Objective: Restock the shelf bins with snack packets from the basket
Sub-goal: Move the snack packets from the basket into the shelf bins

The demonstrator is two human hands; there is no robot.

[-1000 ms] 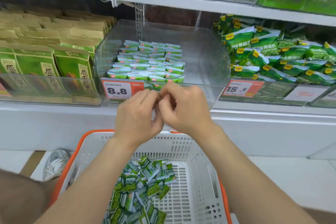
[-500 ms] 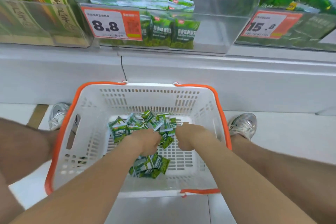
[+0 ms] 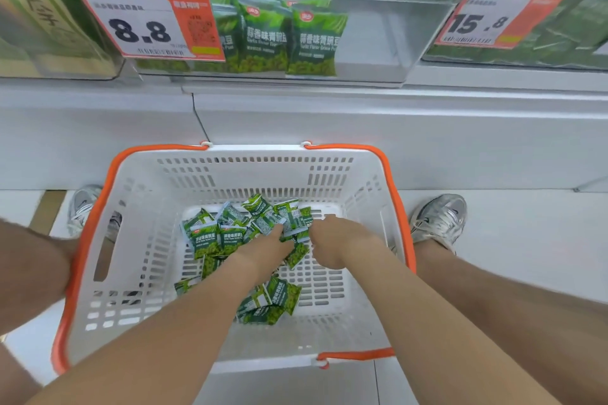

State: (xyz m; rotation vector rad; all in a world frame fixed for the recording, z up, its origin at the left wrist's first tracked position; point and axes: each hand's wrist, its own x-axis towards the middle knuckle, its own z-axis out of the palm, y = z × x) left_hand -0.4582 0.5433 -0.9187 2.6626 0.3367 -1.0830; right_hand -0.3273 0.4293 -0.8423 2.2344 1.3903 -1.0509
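The left hand (image 3: 267,248) is seen just below the middle of the frame, back uppermost, its fingers (image 3: 278,231) pushed forward and down into a heap of small green foil snack packets (image 3: 210,238). Whether a packet is gripped cannot be told, since the fingertips are buried. The right hand (image 3: 332,240) is set just beside it on the right, knuckles raised and fingers bent under at the heap's right edge. Its grasp cannot be told either.

The packets are strewn without order, their long axes turned many ways, some faces up and some backs up. One printed face to the left of the left hand is laid with its long axis running up and down the frame, top edge towards the shelf. A few tilted packets (image 3: 274,301) are found below the left wrist, nearer the lower edge.

All are held in a white slotted plastic basket with an orange rim (image 3: 390,158), which is set on the pale floor between two silver trainers (image 3: 441,220).

At upper centre, a clear plastic shelf bin (image 3: 388,33) is seen with upright green packets (image 3: 312,39) stood in rows at its left part. An orange-and-white price tag marked 8.8 (image 3: 148,26) is fixed to the bin's front. A second tag marked 15.8 (image 3: 490,20) is carried by the neighbouring bin at upper right.
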